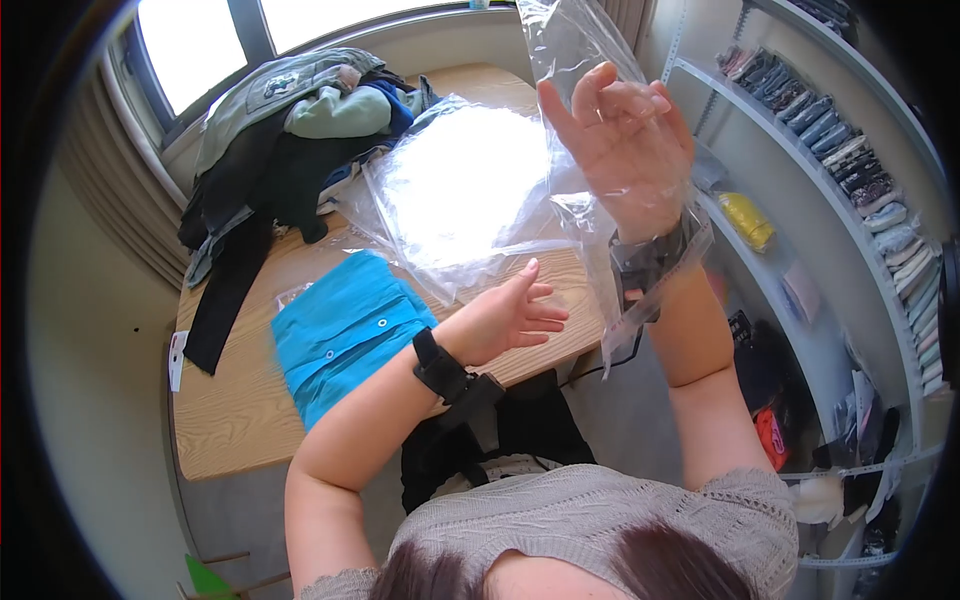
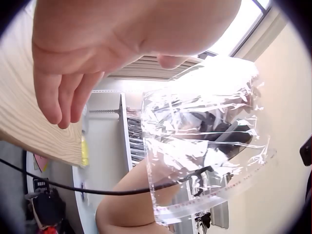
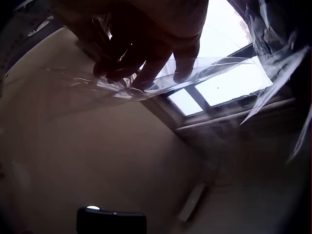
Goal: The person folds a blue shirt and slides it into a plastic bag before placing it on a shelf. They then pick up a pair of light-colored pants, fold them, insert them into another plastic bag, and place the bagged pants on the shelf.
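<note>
A clear plastic bag [image 1: 570, 45] covers my raised right hand [image 1: 630, 150] and wrist. Its printed edge strip [image 2: 195, 208] hangs near the forearm in the left wrist view. The right palm faces the head camera, with fingers loosely bent inside the film; crinkled plastic lies over the fingers [image 3: 146, 73] in the right wrist view. My left hand [image 1: 508, 318] is held over the table's near edge, fingers extended and apart from the bag. Left of it lies a folded blue garment [image 1: 350, 325] with snap buttons. Behind it, a stack of clear bags [image 1: 460, 190] glares in the window light.
A heap of clothes [image 1: 290, 140] covers the wooden table's [image 1: 230, 420] back left. On the right stand shelves [image 1: 800, 145] with rows of folded, bagged garments and a yellow packet [image 1: 746, 222]. A black cable [image 2: 112, 192] runs below the table edge.
</note>
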Tool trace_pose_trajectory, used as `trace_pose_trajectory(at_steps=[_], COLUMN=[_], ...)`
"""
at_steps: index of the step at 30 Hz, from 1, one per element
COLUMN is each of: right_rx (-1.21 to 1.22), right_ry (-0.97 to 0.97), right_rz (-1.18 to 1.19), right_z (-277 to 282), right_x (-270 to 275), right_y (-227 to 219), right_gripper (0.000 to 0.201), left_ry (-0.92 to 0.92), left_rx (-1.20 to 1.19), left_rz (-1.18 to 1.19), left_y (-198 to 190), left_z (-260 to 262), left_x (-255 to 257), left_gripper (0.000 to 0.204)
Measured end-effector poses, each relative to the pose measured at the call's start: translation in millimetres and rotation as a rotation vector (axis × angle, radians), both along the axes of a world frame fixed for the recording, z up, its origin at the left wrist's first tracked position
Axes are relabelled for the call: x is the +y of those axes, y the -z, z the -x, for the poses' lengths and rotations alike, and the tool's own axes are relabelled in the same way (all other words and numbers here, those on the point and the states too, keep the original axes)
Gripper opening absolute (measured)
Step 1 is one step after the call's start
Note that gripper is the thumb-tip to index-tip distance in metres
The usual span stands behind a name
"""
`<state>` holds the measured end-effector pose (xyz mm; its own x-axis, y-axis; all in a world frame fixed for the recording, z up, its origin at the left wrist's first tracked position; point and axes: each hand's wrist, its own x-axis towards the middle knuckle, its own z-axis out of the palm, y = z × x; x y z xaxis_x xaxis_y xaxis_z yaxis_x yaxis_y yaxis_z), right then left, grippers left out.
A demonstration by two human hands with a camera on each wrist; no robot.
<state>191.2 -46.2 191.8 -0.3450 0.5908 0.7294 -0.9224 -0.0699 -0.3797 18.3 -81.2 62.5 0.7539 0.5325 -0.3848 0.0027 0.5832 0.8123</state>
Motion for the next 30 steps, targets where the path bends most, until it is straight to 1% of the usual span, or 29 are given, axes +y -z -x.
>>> trace_pose_trajectory(at_steps=[2, 3, 4, 5, 6, 7, 8, 9, 10, 11, 12, 13, 14, 15, 16, 17, 18, 19, 20, 21, 22, 23, 24, 25, 26, 27, 28, 30], right_rx=[0.071, 0.093, 0.093, 0.185, 0.273, 0.29, 0.284, 0.274, 0.268, 0.27, 0.269, 0.284, 0.297, 0.295, 0.264, 0.236, 0.239, 0.181, 0.118, 0.062, 0.06, -0.028, -0.117, -0.121, -0.261, -0.4, -0.403, -0.474], right_ry=[-0.128, -0.146, -0.172, -0.148, -0.118, -0.218, -0.235, -0.231, -0.228, -0.235, -0.252, -0.204, -0.154, -0.167, -0.281, -0.395, -0.403, -0.169, 0.067, 0.028, 0.027, 0.039, 0.05, 0.048, 0.172, 0.299, 0.304, 0.436], right_rz=[-0.051, -0.032, -0.018, 0.142, 0.305, 0.296, 0.316, 0.248, 0.178, 0.242, 0.245, 0.269, 0.288, 0.285, 0.259, 0.235, 0.238, 0.275, 0.308, 0.149, 0.149, 0.109, 0.074, 0.082, 0.136, 0.186, 0.187, 0.285], right_z=[19, 25, 31, 35, 38, 38, 38, 39, 40, 39, 40, 40, 40, 40, 39, 37, 32, 22, 10, -5, -19, -33, -49, -77, -111, -136, -149, -166], right_x=[-8, -12, -20, -29, -37, -39, -42, -46, -49, -55, -57, -57, -56, -56, -55, -53, -48, -43, -37, -28, -23, -20, -16, -8, 1, 7, 2, -13], right_y=[-4, -7, -12, -17, -21, -22, -22, -22, -22, -21, -19, -15, -12, -9, -5, 0, 6, 12, 19, 29, 36, 42, 50, 64, 79, 87, 86, 81], right_gripper=[0.031, 0.031, 0.031, 0.021, 0.018, 0.017, 0.017, 0.016, 0.016, 0.015, 0.015, 0.01, 0.008, 0.008, 0.013, 0.03, 0.03, 0.014, 0.011, 0.015, 0.015, 0.017, 0.019, 0.019, 0.022, 0.025, 0.025, 0.02], left_ry=[0.055, 0.028, -0.022, -0.073, -0.1, -0.143, -0.186, -0.266, -0.288, -0.338, -0.385, -0.436, -0.447, -0.521, -0.592, -0.718, -0.831, -0.917, -0.991, -1.046, -1.095, -1.098, -1.136, -1.169, -1.165, -1.125, -1.076, -1.036], left_rx=[-0.206, -0.209, -0.341, -0.473, -0.477, -0.561, -0.646, -0.691, -0.694, -0.703, -0.709, -0.747, -0.75, -0.631, -0.509, -0.271, -0.02, 0.22, 0.464, 0.642, 0.822, 0.82, 0.87, 0.92, 0.921, 0.904, 0.876, 0.848], left_rz=[0.065, 0.071, 0.118, 0.163, 0.17, 0.173, 0.175, 0.198, 0.205, 0.127, 0.041, 0.022, 0.01, -0.148, -0.301, -0.474, -0.638, -0.831, -1.02, -1.093, -1.163, -1.158, -1.038, -0.917, -0.91, -0.68, -0.454, -0.403], left_y=[16, 14, 8, 5, 5, 5, 6, 2, 0, -2, -3, -3, -4, -4, -4, -5, -5, 9, 30, 49, 65, 77, 88, 95, 92, 83, 76, 68], left_z=[5, 7, 9, 13, 16, 19, 22, 28, 34, 42, 51, 61, 75, 91, 108, 124, 143, 169, 197, 227, 254, 277, 297, 306, 305, 303, 300, 293], left_x=[-14, -23, -33, -40, -44, -47, -51, -59, -65, -69, -73, -75, -77, -80, -83, -89, -95, -93, -88, -85, -84, -82, -82, -82, -84, -86, -85, -79], left_gripper=[0.077, 0.077, 0.075, 0.073, 0.073, 0.07, 0.067, 0.051, 0.051, 0.043, 0.034, 0.025, 0.025, 0.022, 0.018, 0.017, 0.015, 0.015, 0.015, 0.021, 0.026, 0.026, 0.033, 0.039, 0.039, 0.044, 0.049, 0.051])
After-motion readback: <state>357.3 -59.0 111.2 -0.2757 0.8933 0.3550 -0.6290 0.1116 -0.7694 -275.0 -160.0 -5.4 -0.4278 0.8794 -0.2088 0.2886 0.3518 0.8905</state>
